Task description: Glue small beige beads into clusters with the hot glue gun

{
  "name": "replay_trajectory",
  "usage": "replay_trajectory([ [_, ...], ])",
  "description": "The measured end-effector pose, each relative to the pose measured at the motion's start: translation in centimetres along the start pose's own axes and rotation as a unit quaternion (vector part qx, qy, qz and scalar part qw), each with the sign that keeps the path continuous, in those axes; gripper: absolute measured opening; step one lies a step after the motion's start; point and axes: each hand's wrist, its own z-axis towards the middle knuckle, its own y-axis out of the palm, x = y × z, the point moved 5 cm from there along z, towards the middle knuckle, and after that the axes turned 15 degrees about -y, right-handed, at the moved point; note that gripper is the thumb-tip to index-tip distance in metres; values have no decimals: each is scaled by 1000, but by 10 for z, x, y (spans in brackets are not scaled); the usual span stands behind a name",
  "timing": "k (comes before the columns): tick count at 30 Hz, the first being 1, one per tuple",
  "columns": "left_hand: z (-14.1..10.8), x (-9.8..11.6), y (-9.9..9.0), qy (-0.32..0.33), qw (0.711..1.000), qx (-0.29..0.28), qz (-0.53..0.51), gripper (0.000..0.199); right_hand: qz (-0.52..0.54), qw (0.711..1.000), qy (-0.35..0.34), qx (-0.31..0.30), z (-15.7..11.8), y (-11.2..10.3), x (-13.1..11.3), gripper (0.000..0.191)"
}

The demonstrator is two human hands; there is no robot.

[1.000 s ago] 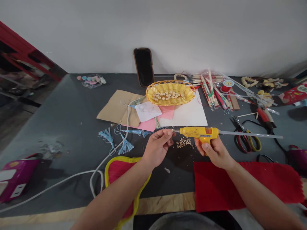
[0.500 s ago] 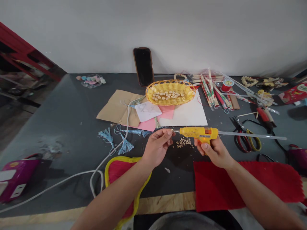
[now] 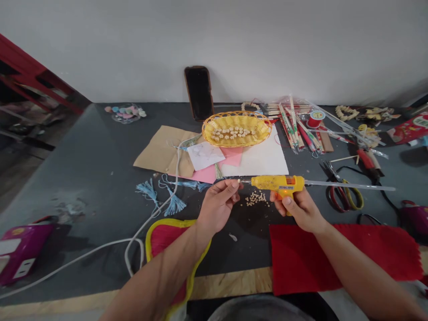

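Left hand point(image 3: 219, 200) at frame centre: thumb and forefinger pinched together on a small pale bead point(image 3: 239, 181), other fingers curled in. Right hand point(image 3: 302, 209), right of centre: wrapped around the grip of the yellow hot-glue gun point(image 3: 277, 183), which lies level with its nozzle point(image 3: 246, 181) pointing left, just beside the bead; I cannot tell whether they touch. Orange glow on the handle, so I treat the tip as hot. Main hazard — a burn to my left fingertips, should either hand waver or the glue run past so small a piece. Too hard a squeeze could flood the bead; too loose a pinch could drop it into the loose bead pile point(image 3: 256, 198) below, where I might lose it. A drip there could stick several together. The clear glue stick point(image 3: 351, 185) juts far out the back toward the right of the frame — a knock on it could swing the nozzle.
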Motion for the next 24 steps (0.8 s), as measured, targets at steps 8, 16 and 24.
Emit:
replay_trajectory([
  [8,-1,-2,2,-22,1000,-12,12,18,66,996,0,58,-2,-6,9,21],
  [16,0,-3,1,-18,999,-20,27,17,102,992,21,67,-1,-11,10,21],
  [24,0,-3,1,-24,999,-7,22,19,100,994,28,20,1,-4,8,25],
])
